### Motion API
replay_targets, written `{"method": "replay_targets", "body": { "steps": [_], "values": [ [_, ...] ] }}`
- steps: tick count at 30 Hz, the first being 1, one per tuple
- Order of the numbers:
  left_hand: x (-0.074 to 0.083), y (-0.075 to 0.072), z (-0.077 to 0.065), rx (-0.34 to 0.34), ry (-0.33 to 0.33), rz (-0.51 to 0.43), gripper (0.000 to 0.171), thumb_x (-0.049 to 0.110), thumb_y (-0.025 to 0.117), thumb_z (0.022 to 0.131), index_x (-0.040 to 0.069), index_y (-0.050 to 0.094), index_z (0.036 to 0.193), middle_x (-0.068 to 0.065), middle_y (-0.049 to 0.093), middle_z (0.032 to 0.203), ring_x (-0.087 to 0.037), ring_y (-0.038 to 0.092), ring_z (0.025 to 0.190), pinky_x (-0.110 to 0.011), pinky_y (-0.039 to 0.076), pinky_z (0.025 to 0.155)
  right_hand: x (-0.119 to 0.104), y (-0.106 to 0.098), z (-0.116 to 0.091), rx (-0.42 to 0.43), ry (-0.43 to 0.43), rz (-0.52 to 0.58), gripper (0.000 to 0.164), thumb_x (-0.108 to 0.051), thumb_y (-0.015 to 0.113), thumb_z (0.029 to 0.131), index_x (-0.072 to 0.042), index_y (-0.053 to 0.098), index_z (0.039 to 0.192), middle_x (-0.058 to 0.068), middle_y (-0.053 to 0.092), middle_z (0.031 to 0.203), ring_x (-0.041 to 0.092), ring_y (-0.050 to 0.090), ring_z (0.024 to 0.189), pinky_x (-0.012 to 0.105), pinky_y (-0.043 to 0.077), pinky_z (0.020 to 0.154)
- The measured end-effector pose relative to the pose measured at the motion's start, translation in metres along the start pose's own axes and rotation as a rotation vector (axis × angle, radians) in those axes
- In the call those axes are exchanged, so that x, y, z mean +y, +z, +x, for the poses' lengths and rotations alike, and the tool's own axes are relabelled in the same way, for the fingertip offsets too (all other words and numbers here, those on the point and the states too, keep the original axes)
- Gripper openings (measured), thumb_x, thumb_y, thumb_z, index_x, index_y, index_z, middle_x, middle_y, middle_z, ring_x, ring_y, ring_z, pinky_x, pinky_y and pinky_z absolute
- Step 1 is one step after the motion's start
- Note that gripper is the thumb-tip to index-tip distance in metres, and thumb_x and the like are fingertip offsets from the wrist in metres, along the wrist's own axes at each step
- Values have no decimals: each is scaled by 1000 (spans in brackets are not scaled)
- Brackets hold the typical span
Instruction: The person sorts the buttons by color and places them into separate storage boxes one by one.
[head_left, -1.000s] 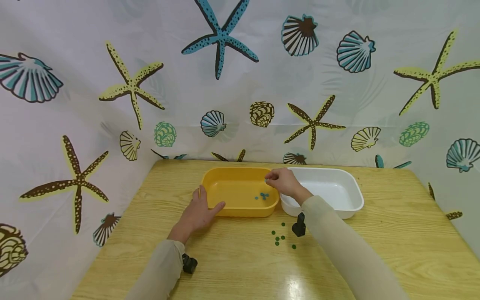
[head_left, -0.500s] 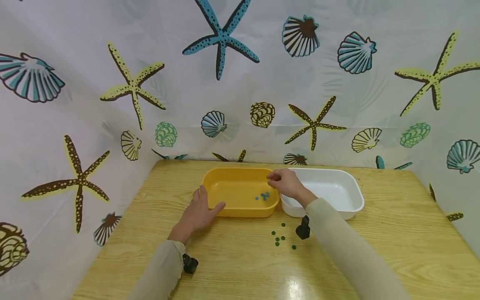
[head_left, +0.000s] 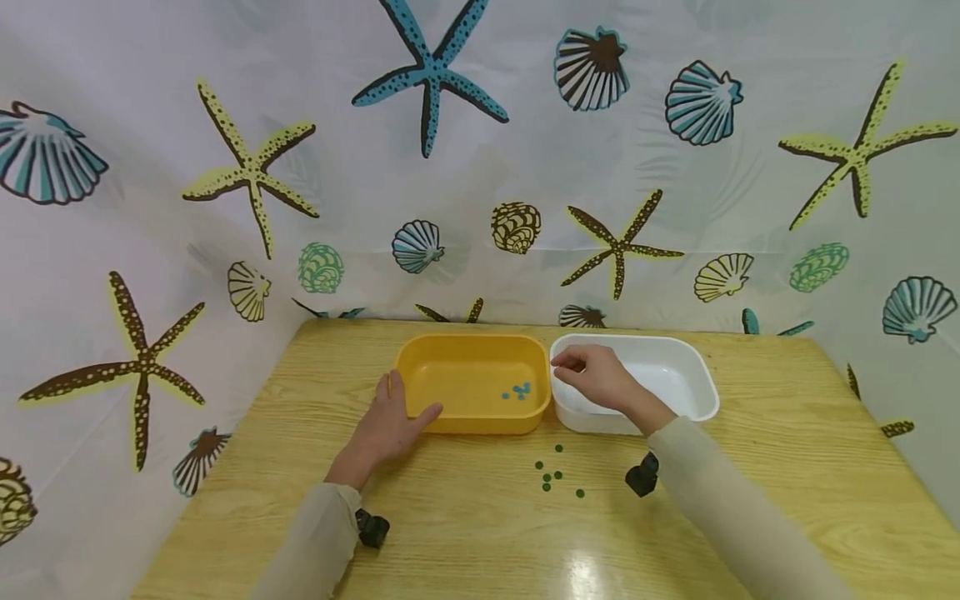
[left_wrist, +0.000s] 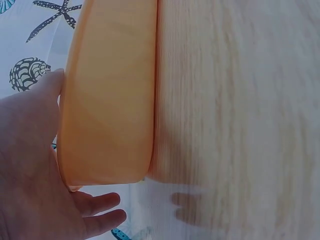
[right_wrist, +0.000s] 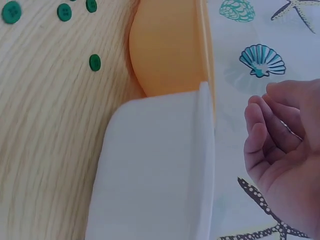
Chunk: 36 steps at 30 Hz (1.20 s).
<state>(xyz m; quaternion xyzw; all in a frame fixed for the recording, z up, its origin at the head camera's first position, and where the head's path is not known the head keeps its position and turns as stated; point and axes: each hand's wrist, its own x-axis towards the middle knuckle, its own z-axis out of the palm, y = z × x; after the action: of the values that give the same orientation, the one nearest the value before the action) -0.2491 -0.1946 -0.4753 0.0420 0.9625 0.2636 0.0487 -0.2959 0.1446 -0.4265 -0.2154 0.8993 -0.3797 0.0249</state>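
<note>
My left hand (head_left: pixel 386 431) rests at the near left corner of the yellow tray (head_left: pixel 472 423), its thumb on the front rim and its fingers along the left side. In the left wrist view, the fingers reach fairly straight past the tray's end. Several small blue buttons (head_left: pixel 521 391) lie toward the right of its floor. My right hand (head_left: pixel 600 377) hovers over the left part of the white tray (head_left: pixel 678 414). Its fingers bend loosely, and nothing shows between thumb and fingertips in the right wrist view. Several green buttons (right_wrist: pixel 64 12) lie on the table in front of the trays.
The trays stand side by side at the back of the wooden table (head_left: pixel 465 533). Behind them and along both sides hangs a white curtain (head_left: pixel 465 183) printed with starfish and shells.
A blue button seen at my right fingertips a second ago is gone from them, and one more seems to lie in the yellow tray. That hand has moved right, over the white tray.
</note>
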Motion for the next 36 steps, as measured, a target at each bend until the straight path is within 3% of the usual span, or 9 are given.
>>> {"method": "replay_targets", "body": {
  "steps": [5,8,16,20,23,28,32,36],
  "values": [
    [-1,0,1,3,4,-5,111,74,39,85,-7,-5,148,-31,-7,151,-50,18,134,-57,25,104,3,-17,-20,21,-1,3,21,-16,60,93,-4,68,108,2,66,91,18,60,82,33,50,71],
    [-2,0,2,40,22,8,109,75,37,85,-4,-2,149,-30,-4,152,-50,15,135,-59,21,105,9,-27,-31,48,-12,-14,21,-15,60,93,-3,68,108,3,67,93,18,61,82,34,50,71],
    [15,-3,-1,222,258,142,73,51,48,95,-4,37,142,-29,26,145,-45,27,132,-57,22,105,40,-50,-62,120,17,-97,23,-15,60,94,-1,67,111,6,67,98,21,61,85,37,49,73],
    [34,-3,-8,249,321,167,59,40,56,94,0,48,136,-24,35,142,-41,35,128,-55,30,102,57,-57,-78,160,43,-142,27,-14,59,94,2,64,115,11,66,102,25,60,90,39,48,75],
    [47,1,-13,244,397,152,52,34,59,93,1,52,132,-20,45,136,-37,43,123,-51,37,98,68,-63,-89,193,60,-184,32,-16,58,95,4,61,120,15,64,108,28,58,95,40,48,75],
    [66,14,-19,210,569,114,41,23,65,90,2,59,124,-10,59,119,-26,57,108,-40,46,90,85,-72,-105,228,114,-223,43,-19,56,96,8,51,129,26,54,121,40,50,108,52,45,84],
    [79,27,-22,120,632,129,33,22,66,90,4,64,118,-5,64,107,-18,61,95,-34,50,83,96,-77,-114,241,164,-242,52,-22,58,95,12,45,132,33,40,130,49,36,119,62,35,93],
    [92,44,-21,-27,652,139,27,23,64,91,5,66,112,-4,64,101,-13,60,87,-29,50,78,106,-78,-120,212,235,-223,69,-32,60,93,14,33,138,37,29,136,54,28,124,66,28,96]
  ]
}}
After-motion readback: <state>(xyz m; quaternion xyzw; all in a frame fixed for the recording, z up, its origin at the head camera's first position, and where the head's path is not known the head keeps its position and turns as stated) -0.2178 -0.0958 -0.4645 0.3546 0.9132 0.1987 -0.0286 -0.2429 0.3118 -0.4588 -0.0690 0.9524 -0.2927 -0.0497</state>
